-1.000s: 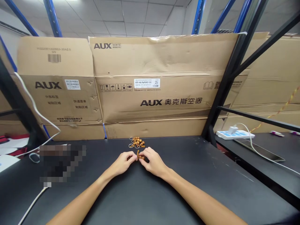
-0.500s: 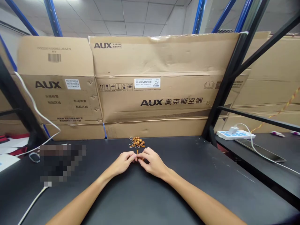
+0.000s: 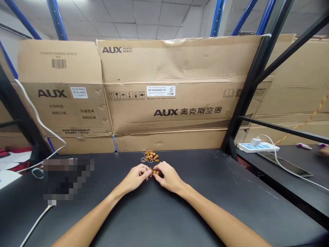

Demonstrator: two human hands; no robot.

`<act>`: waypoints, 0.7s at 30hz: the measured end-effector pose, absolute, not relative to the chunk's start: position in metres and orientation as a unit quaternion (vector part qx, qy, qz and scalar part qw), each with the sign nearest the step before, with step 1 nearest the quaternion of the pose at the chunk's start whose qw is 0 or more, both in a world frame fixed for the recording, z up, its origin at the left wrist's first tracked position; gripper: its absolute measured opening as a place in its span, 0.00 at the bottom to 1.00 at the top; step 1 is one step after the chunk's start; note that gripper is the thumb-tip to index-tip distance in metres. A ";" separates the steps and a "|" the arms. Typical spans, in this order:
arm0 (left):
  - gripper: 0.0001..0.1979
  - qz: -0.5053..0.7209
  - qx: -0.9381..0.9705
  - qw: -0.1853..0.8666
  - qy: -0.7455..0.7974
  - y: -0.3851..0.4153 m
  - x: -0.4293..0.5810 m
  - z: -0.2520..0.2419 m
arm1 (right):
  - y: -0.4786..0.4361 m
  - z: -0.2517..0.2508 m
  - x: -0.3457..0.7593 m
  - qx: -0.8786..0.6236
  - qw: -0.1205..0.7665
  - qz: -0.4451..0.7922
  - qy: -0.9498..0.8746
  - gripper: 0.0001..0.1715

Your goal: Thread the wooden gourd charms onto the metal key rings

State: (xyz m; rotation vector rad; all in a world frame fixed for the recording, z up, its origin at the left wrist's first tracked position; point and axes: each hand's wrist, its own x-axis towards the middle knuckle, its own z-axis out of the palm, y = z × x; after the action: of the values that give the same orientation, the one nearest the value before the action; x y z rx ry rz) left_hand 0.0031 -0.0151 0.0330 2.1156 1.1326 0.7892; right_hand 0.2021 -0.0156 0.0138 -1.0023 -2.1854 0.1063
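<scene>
Bead charm (image 3: 154, 173), small, brown beads, sits betw both hands, just below the bead pile (image 3: 150, 156). Can't tell if it's resting on the black bench (image 3: 203, 209) or held just above it.

L hand (image 3: 135, 175): fingers (image 3: 145, 170) curled and bunched together, tips on the charm's left side. R hand (image 3: 167, 176): fingers (image 3: 160, 168) bunched the same way, tips on its right side. Tips nearly meet, so both hands pinch the charm and cover most of it; only a few beads show. Can't tell exactly which fingers touch it.

Backs of both hands face up, wrists low. L forearm (image 3: 84, 219) and R forearm (image 3: 218, 214) come in from the bottom corners, in a V pointing at the pile.

Pile = brown beads + metal rings (image 3: 145, 159), rings mostly on its left edge. Behind the pile, AUX carton (image 3: 164, 113) stands upright at the bench's back edge. Left of pile, well apart: pixelated patch (image 3: 68, 178) and white cable (image 3: 38, 116). Right of pile, well apart: black rack post (image 3: 232, 133), then power strip (image 3: 257, 148) on a lower side bench (image 3: 303, 185). Another person's hand (image 3: 324, 151) shows at far right edge, past the power strip.
</scene>
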 end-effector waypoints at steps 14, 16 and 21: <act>0.23 0.301 0.805 0.271 0.434 -0.018 0.004 0.033 | -0.021 0.018 0.200 -0.322 0.382 0.051 -0.865 0.04; 0.20 0.308 0.804 0.262 0.436 -0.017 0.004 0.032 | -0.021 0.017 0.200 -0.327 0.381 0.046 -0.864 0.04; 0.17 0.302 0.815 0.253 0.425 -0.018 0.005 0.033 | -0.011 0.011 0.203 -0.429 0.358 0.010 -0.829 0.02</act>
State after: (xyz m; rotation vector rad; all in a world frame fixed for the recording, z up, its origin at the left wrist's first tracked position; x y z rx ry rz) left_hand 0.0048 -0.0184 0.0334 2.2159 1.1556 0.8221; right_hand 0.2032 -0.0111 0.0111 -1.1076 -2.1384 0.0257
